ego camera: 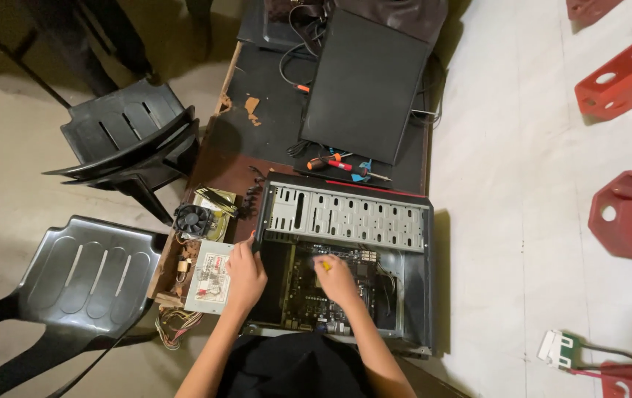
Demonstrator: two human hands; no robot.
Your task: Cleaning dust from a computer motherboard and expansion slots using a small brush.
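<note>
On a dark worn table, an open black computer case [345,254] lies on its side with its metal drive cage uppermost and the green motherboard [316,295] exposed inside. The person's left hand [244,276] has its fingers curled over the case's left wall, steadying it. The right hand [336,280] is down inside, closed around a small yellow-handled tool [325,264], probably a screwdriver, its tip near the board. The case looks heavy and stiff, with thin sheet-metal edges, so the wall or frame seems the safe place to hold it; the board looks fragile and is best touched only at its edges. Loose cables [386,284] crowd the right side of the cavity and could snag the tool. Just beside the left hand sit a grey power supply [209,276] with trailing wires and a cooler fan [192,219]. Beyond the case lie orange-handled screwdrivers [331,162] and a black side panel [364,85]. Two black plastic chairs [110,184] stand to the left, red stools [625,74] to the right.
</note>
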